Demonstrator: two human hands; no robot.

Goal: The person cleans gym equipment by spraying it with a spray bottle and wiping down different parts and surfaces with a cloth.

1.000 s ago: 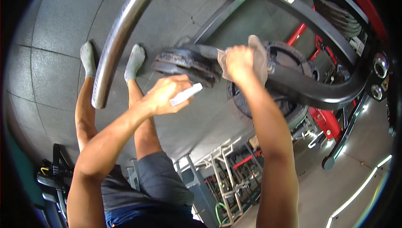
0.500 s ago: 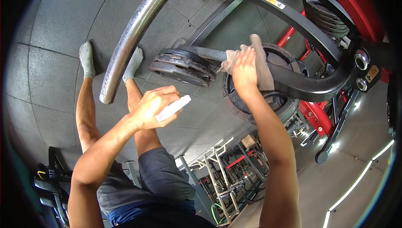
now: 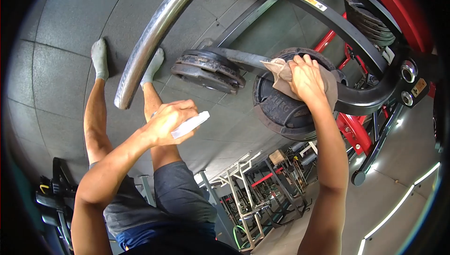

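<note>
My left hand (image 3: pixel 171 120) is closed around a white spray bottle (image 3: pixel 190 125). Only its slim white head shows past my fingers; the rest is hidden. My right hand (image 3: pixel 307 78) grips a beige-brown cloth (image 3: pixel 287 84), which is draped over the black curved arm (image 3: pixel 365 100) of a weight machine. Just below the cloth hangs a large black weight plate (image 3: pixel 283 114). Left of it, smaller stacked plates (image 3: pixel 208 71) sit by a grey bar (image 3: pixel 243 58).
A worn chrome curved tube (image 3: pixel 159 32) arches over my socked feet (image 3: pixel 99 58). Red frame parts (image 3: pixel 354 133) and a further plate stack (image 3: pixel 368 21) stand at the right. A light metal rack (image 3: pixel 241 194) is behind me, on dark floor tiles (image 3: pixel 61 86).
My right hand and the cloth have slid right along the black arm, and the fingers now curl more around it. The left hand stays nearly in place with the spray bottle.
</note>
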